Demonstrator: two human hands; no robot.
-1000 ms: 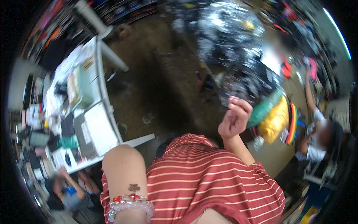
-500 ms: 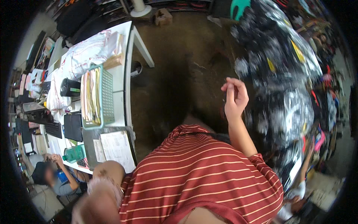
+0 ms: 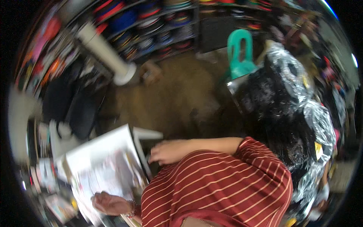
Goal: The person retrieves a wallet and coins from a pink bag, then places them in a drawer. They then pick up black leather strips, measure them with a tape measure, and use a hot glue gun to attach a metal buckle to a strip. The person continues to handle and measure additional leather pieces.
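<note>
My left hand (image 3: 111,204) is at the lower left, over the near part of the white table. Its fingers are loosely bent, and I see nothing held in them. Close to it lies a white plastic package (image 3: 106,176) with printing, blurred by motion. My right hand (image 3: 170,152) reaches across my front to the table's right edge. Its fingers are half curled and a little apart, with nothing visible between them. The white table (image 3: 104,143) lies left of my body. Both hands are somewhat smeared.
At the right stands a big pile of dark goods in clear plastic wrap (image 3: 280,102). Beyond are a green plastic chair (image 3: 241,53), a cardboard box (image 3: 151,72), a pale column (image 3: 104,53) and shelves of coloured rolls (image 3: 151,26). A black office chair (image 3: 77,109) stands far left.
The view has swung left and upward, bringing shelves and chair into sight. My right hand has come across my body toward the table. My left hand has moved forward over the table.
</note>
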